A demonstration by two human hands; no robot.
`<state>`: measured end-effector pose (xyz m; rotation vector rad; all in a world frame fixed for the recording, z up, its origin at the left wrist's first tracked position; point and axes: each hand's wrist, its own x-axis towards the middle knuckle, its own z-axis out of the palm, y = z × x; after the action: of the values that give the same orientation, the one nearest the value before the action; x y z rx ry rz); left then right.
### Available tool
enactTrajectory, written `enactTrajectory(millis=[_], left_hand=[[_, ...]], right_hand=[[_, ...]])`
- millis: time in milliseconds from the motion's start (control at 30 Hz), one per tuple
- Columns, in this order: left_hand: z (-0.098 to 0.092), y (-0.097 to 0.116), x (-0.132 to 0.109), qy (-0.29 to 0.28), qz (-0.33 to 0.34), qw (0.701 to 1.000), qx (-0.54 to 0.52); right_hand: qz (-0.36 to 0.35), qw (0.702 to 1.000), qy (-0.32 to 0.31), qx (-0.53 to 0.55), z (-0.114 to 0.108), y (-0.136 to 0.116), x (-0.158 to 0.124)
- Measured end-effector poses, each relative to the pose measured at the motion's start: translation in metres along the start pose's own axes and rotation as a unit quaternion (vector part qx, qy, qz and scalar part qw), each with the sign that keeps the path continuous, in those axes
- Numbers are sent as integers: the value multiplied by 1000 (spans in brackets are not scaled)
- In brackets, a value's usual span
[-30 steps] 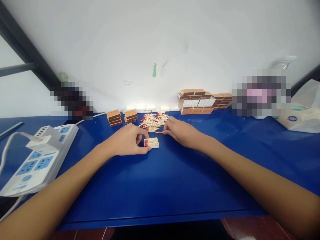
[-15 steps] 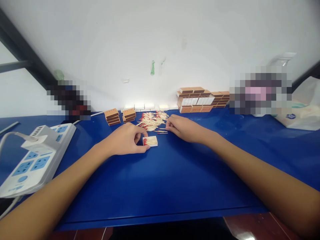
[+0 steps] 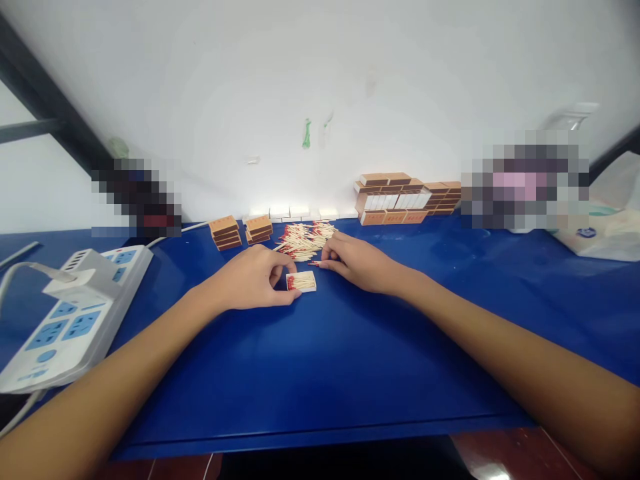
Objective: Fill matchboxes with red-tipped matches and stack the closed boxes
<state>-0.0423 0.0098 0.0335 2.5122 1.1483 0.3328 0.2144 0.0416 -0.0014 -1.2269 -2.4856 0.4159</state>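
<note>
A small white matchbox tray [image 3: 309, 289] lies on the blue table, partly filled with red-tipped matches [image 3: 301, 282]. My left hand [image 3: 257, 277] grips the tray's left end between thumb and fingers. Just behind and right of the tray, my right hand [image 3: 353, 262] pinches a few matches [image 3: 314, 263], their red heads pointing left; the thumb and fingers cover the rest of the sticks. Beyond both hands a loose heap of matches [image 3: 303, 241] is spread on the table.
Two short stacks of matchboxes [image 3: 225, 232] stand left of the heap. White trays [image 3: 295, 212] line the wall, and a larger matchbox stack [image 3: 393, 200] rises at the right. A white power strip [image 3: 95, 327] lies at left; a plastic bag [image 3: 600, 227] sits far right.
My right hand has moved slightly left and closed on the few matches that lay on the table beside the heap. My left hand stays on the tray.
</note>
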Motion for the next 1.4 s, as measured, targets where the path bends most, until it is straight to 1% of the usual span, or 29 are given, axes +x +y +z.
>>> enactTrajectory(millis=[67,267,467,600,733,867,967,1133,1400], left_hand=[[1,0,0,1,-2,1000,-7],[5,-1,0,1,-8,1000,-30],[3,0,0,4,-11,1000,-21],[2,1,0,-4,-18,1000,-17],[1,1,0,5,-11,1000,-10],[1,1,1,11,-19,1000,9],[1,0,1,15,-18,1000,18],[2,0,1,14,-17,999,26],[1,0,1,18,-14,999,42]], right_hand=[[3,1000,-6,-3,0,-1,1],[-15,1000,-16,0,-2,5,1],[-17,1000,-2,3,-3,5,0],[-6,1000,-16,-6,-3,1,1],[-9,1000,-16,-20,-2,2,2],[-14,999,-21,-22,-1,2,1],[-4,999,-26,-27,-4,0,0],[10,998,-66,-15,-11,-4,-3],[9,997,-67,-43,-16,-7,-6]])
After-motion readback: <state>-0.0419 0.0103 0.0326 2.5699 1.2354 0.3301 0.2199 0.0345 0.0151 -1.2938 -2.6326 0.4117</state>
